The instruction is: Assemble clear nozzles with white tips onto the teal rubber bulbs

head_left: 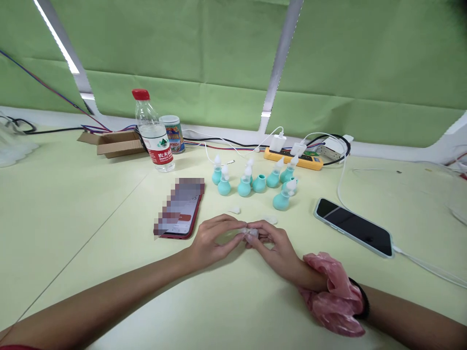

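My left hand [219,238] and my right hand [275,245] meet at the table's front middle. Between their fingertips is a small clear plastic piece [252,233], like a nozzle; fingers cover part of it. Both hands pinch it, the left at its left end, the right around its wider end. Just beyond lie two small translucent pieces, one at left [234,210] and a flatter one behind the right hand [270,219]. Farther back stand several teal squeeze bulbs with clear nozzle tips, such as a tilted one [281,201]. A teal bulb [259,183] among them has an open top.
A red-cased phone [178,221] lies left, a charging phone [353,226] right. Behind are a water bottle [156,141], a can [173,133], a cardboard box [120,143] and a yellow power strip [310,163] with cables. A pink scrunchie [333,291] circles my right wrist.
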